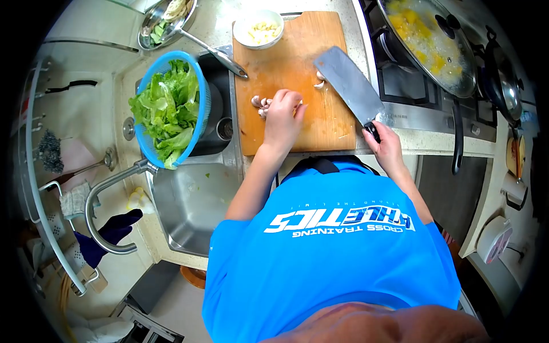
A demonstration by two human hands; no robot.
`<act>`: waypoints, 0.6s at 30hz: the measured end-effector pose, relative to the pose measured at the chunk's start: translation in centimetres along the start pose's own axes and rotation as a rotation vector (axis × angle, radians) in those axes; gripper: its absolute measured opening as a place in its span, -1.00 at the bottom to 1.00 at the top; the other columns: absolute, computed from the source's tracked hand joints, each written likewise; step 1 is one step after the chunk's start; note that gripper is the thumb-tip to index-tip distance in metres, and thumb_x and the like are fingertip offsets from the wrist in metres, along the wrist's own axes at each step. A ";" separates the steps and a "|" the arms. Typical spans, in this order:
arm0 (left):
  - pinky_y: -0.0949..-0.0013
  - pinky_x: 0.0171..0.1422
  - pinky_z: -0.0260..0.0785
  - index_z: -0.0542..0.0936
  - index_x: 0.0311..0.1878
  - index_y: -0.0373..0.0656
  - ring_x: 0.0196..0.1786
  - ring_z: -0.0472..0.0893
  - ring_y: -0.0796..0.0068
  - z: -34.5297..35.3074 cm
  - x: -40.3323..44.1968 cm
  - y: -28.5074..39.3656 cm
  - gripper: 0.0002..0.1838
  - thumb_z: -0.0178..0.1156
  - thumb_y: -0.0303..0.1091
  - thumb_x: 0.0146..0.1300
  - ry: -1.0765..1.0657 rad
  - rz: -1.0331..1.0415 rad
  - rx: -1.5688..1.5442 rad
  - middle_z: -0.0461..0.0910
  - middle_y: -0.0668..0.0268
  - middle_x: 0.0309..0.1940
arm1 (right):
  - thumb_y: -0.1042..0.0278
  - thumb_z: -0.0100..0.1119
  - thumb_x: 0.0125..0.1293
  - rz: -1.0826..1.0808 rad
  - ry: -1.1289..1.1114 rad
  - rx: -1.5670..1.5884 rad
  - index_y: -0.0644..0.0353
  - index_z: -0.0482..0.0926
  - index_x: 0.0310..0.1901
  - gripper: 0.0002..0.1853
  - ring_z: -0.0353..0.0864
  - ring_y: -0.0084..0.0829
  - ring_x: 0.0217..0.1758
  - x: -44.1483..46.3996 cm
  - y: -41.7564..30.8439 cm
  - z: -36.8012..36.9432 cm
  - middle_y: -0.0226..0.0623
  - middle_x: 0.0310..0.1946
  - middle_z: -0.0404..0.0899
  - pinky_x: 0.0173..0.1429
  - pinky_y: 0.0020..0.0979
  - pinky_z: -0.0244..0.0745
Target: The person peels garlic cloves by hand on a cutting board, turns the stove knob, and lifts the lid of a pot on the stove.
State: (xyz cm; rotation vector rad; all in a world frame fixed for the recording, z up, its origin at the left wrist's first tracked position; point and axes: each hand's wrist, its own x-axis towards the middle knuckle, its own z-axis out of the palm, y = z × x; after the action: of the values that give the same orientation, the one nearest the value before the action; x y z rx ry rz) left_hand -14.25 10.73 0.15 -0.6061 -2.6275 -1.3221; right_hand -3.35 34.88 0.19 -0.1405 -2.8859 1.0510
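My left hand (283,117) is over the wooden cutting board (280,71), fingers pinched around what looks like a garlic clove, mostly hidden by the fingers. Beside it on the left lies a small pile of unpeeled garlic cloves (262,104). My right hand (385,146) grips the black handle of a cleaver (350,86), whose wide blade lies slanted over the board's right edge. Two or so loose cloves (319,85) sit by the blade. At the top of the board stands a white bowl (243,35) with pale yellow chopped pieces in it.
Left of the board, a blue basket (204,94) of lettuce leaves stands over the sink (194,211). A ladle-like steel pan (213,50) rests with its handle reaching the board. On the right, a lidded pan (429,48) with yellow food sits on the gas stove (409,86).
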 end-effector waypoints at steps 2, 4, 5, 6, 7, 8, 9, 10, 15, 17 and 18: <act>0.49 -0.34 0.46 0.51 -0.36 -0.29 -0.43 0.55 0.44 -1.1 -1.0 0.8 -0.82 0.31 -0.60 -0.03 0.068 -0.069 -0.109 0.51 0.20 -0.34 | 0.21 0.23 0.17 -0.166 0.131 0.025 0.28 0.52 -0.17 -0.69 0.57 -0.13 -0.37 0.6 -1.0 -0.1 -0.07 -0.38 0.56 -0.29 -0.27 0.46; 0.56 -0.35 0.44 0.52 -0.39 -0.30 -0.44 0.54 0.56 -1.6 -1.9 0.7 -0.85 0.31 -0.61 -0.02 0.097 -0.110 -0.175 0.51 0.26 -0.34 | 0.18 0.18 0.20 -0.170 0.164 0.046 0.31 0.48 -0.23 -0.68 0.58 -0.09 -0.36 0.9 -1.9 -0.1 -0.03 -0.40 0.57 -0.31 -0.21 0.47; 0.58 -0.34 0.43 0.52 -0.38 -0.30 -0.42 0.54 0.60 -1.8 -2.3 0.7 -0.85 0.30 -0.62 -0.01 0.116 -0.139 -0.238 0.51 0.27 -0.34 | 0.16 0.15 0.22 -0.077 -0.077 -0.129 0.31 0.45 -0.28 -0.68 0.57 -0.06 -0.38 1.1 -1.6 0.0 -0.03 -0.44 0.56 -0.32 -0.18 0.46; 0.60 -0.34 0.43 0.52 -0.37 -0.31 -0.41 0.53 0.63 -1.9 -2.5 0.7 -0.86 0.29 -0.63 0.01 0.140 -0.165 -0.303 0.50 0.28 -0.33 | 0.13 0.12 0.24 0.015 -0.315 -0.307 0.30 0.42 -0.33 -0.67 0.56 -0.03 -0.41 1.4 -1.1 0.0 -0.03 -0.48 0.56 -0.34 -0.15 0.45; 0.60 -0.34 0.43 0.52 -0.37 -0.31 -0.41 0.53 0.63 -2.1 -2.4 0.7 -0.86 0.29 -0.63 0.01 0.147 -0.162 -0.311 0.50 0.28 -0.33 | 0.10 0.08 0.26 0.001 -0.336 -0.379 0.26 0.36 -0.39 -0.66 0.54 0.01 -0.47 1.4 -0.4 0.6 -0.02 -0.55 0.53 -0.36 -0.10 0.43; 0.62 -0.33 0.42 0.52 -0.37 -0.31 -0.40 0.53 0.65 -2.3 -2.2 0.7 -0.87 0.29 -0.63 0.02 0.142 -0.141 -0.324 0.50 0.29 -0.33 | 0.10 0.08 0.26 -0.005 -0.333 -0.390 0.26 0.36 -0.39 -0.66 0.54 0.01 -0.47 1.8 0.1 0.5 -0.02 -0.55 0.53 -0.36 -0.10 0.43; 0.63 -0.33 0.41 0.53 -0.37 -0.32 -0.39 0.52 0.67 -2.5 -2.3 0.8 -0.87 0.28 -0.63 0.02 0.134 -0.126 -0.334 0.50 0.29 -0.33 | 0.11 0.07 0.27 -0.013 -0.340 -0.379 0.27 0.35 -0.38 -0.66 0.53 0.03 -0.44 2.2 -0.5 0.0 0.01 -0.53 0.52 -0.34 -0.09 0.42; 0.63 -0.33 0.41 0.53 -0.37 -0.32 -0.39 0.52 0.67 -2.7 -2.4 0.9 -0.87 0.28 -0.63 0.02 0.132 -0.125 -0.338 0.50 0.29 -0.33 | 0.12 0.07 0.27 -0.013 -0.343 -0.363 0.28 0.35 -0.36 -0.67 0.52 0.06 -0.42 2.2 -1.0 -0.4 0.03 -0.50 0.52 -0.33 -0.07 0.40; 0.64 -0.31 0.42 0.53 -0.38 -0.31 -0.38 0.52 0.68 -2.8 -2.3 0.5 -0.88 0.29 -0.62 0.03 0.141 -0.142 -0.388 0.50 0.30 -0.33 | 0.04 0.06 0.27 -0.146 -0.132 -0.261 0.26 0.38 -0.37 -0.63 0.54 0.01 -0.45 1.7 -0.5 -0.4 -0.02 -0.55 0.52 -0.36 -0.11 0.43; 0.63 -0.30 0.42 0.52 -0.39 -0.31 -0.38 0.52 0.67 -2.6 -2.6 0.3 -0.88 0.29 -0.62 0.04 0.118 -0.165 -0.401 0.50 0.30 -0.33 | 0.11 0.08 0.27 0.021 -0.352 -0.389 0.26 0.39 -0.36 -0.68 0.51 0.03 -0.39 1.6 0.6 0.3 0.00 -0.46 0.52 -0.30 -0.12 0.41; 0.63 -0.30 0.43 0.52 -0.39 -0.31 -0.38 0.53 0.67 -2.5 -2.3 0.1 -0.89 0.29 -0.61 0.04 0.102 -0.177 -0.413 0.50 0.31 -0.33 | 0.11 0.08 0.27 0.025 -0.343 -0.388 0.26 0.39 -0.36 -0.68 0.51 0.03 -0.39 1.7 0.5 0.1 0.00 -0.46 0.52 -0.30 -0.12 0.41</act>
State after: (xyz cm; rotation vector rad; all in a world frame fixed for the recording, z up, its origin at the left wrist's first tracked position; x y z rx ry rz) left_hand -12.23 8.15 1.03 -0.3425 -2.3838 -1.9167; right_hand -4.98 35.35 -0.13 -0.0149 -3.3774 0.5467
